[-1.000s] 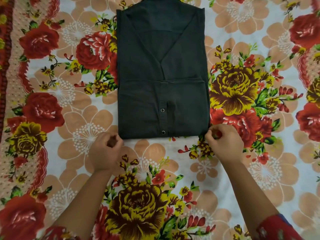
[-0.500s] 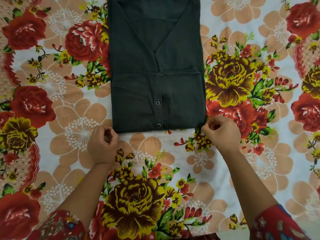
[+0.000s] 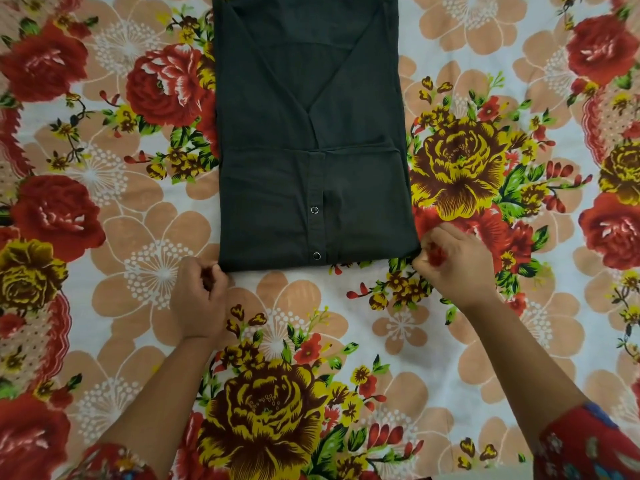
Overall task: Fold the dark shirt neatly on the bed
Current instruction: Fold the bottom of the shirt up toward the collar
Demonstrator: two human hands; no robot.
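Left hand (image 3: 201, 299) and right hand (image 3: 457, 265) pinch near corners of the dark shirt (image 3: 311, 150).

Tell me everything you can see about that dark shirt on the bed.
The dark shirt looks like thin woven cloth, near black, folded into a tall rectangle lying flat on the flowered bedsheet. Its sides are folded in, forming a V, and a folded layer covers the lower half. Two metal snaps show on the placket. The left hand and right hand pinch its near corners.
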